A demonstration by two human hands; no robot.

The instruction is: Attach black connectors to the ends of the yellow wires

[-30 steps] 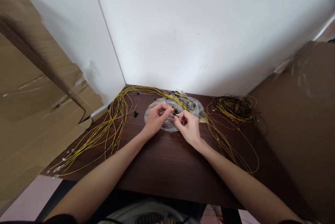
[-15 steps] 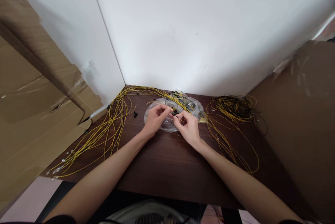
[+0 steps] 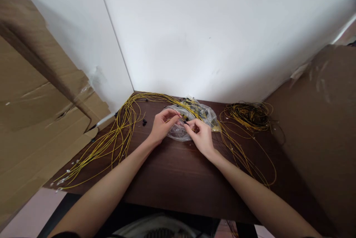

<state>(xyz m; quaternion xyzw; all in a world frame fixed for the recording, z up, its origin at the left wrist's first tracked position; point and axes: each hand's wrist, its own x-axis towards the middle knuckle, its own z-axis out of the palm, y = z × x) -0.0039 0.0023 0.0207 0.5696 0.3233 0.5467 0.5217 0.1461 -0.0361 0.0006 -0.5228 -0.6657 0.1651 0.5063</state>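
My left hand (image 3: 162,126) is closed in a pinch on a thin wire, just above a clear plastic bag (image 3: 179,134). Beside it, my right hand (image 3: 201,134) pinches a small black piece (image 3: 185,122), whose exact kind is too small to make out. The fingertips of both hands are close together, a short gap apart. Behind them a bundle of yellow wires (image 3: 158,95) runs across the table and over the bag. Small black and yellow parts (image 3: 194,106) show in the bag's far portion.
Yellow wires (image 3: 116,130) fan out on the left of the dark wooden table (image 3: 167,182), white ends near its edge. A coil of yellow and black wire (image 3: 247,115) lies at right. Loose black parts (image 3: 144,122) sit left of the bag. Cardboard (image 3: 41,119) and a white wall (image 3: 194,37) surround the table.
My left hand has drawn back slightly to the left, widening the gap between the fingertips. My right hand has barely moved and still pinches the black piece.
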